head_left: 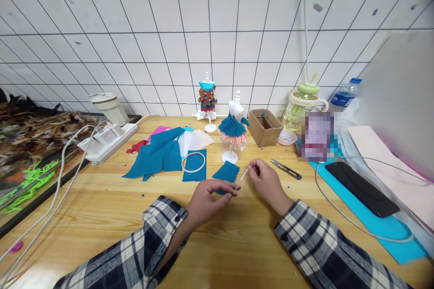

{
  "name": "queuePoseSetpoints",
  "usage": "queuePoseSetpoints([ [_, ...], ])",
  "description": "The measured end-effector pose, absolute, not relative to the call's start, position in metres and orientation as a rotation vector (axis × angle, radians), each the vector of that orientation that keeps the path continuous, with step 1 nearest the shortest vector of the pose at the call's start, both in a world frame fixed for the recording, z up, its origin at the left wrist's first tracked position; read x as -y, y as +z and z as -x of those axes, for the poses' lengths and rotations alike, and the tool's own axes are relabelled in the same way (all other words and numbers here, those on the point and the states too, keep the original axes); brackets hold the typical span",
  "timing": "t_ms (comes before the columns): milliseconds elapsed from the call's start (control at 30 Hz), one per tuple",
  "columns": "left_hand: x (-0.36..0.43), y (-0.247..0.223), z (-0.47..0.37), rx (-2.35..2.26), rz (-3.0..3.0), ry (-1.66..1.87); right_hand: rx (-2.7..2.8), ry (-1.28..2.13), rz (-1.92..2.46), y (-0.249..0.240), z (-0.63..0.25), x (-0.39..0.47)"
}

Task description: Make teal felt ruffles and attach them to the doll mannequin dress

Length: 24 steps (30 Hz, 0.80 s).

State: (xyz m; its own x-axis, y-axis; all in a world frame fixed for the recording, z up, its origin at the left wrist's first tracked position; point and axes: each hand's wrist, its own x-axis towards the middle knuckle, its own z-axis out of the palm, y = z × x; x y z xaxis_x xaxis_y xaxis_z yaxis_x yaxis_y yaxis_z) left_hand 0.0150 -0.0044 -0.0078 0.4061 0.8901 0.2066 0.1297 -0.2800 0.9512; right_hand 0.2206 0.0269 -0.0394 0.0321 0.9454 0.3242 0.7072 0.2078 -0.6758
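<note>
My right hand (266, 184) pinches a thin white strip (244, 174), which points down to the left. My left hand (213, 199) has its fingertips pressed together near the strip's lower end; whatever they hold is too small to make out. Just behind my left fingertips lies a small teal cloth piece (226, 172) with a jagged edge. A white mini dress form (236, 111) in a teal and pink frilled skirt (233, 130) stands upright behind my hands. Small snips (286, 169) lie to the right of my right hand.
Teal fabric (159, 156) and a white hoop (193, 162) lie left of centre. Behind are another dressed form (207, 97), a cardboard box (265, 128) and a pink dish (287, 137). A power strip (108, 142) is left; a black case (362, 188) and white cable (330, 194) are right.
</note>
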Motion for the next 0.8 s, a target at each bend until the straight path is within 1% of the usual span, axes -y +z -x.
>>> queuePoseSetpoints([
  [133,0.006,-0.010,-0.014,-0.806,-1.690,1.025,1.695,0.363,1.593,-0.043,-0.233,-0.034],
  [233,0.004,-0.012,-0.013,-0.802,-1.711,1.030,1.606,0.306,1.566,-0.037,-0.239,-0.037],
  [367,0.003,-0.014,-0.014,-0.815,-1.704,1.021,1.423,0.102,1.551,-0.019,-0.256,-0.052],
  [467,0.002,-0.015,-0.015,-0.815,-1.712,1.011,1.383,-0.083,1.600,-0.002,-0.274,-0.075],
  [600,0.001,-0.016,-0.015,-0.815,-1.731,0.992,1.412,-0.326,1.735,0.014,-0.297,-0.111],
  [800,0.002,-0.016,-0.014,-0.832,-1.731,0.980,1.726,-0.369,1.920,0.015,-0.315,-0.142],
])
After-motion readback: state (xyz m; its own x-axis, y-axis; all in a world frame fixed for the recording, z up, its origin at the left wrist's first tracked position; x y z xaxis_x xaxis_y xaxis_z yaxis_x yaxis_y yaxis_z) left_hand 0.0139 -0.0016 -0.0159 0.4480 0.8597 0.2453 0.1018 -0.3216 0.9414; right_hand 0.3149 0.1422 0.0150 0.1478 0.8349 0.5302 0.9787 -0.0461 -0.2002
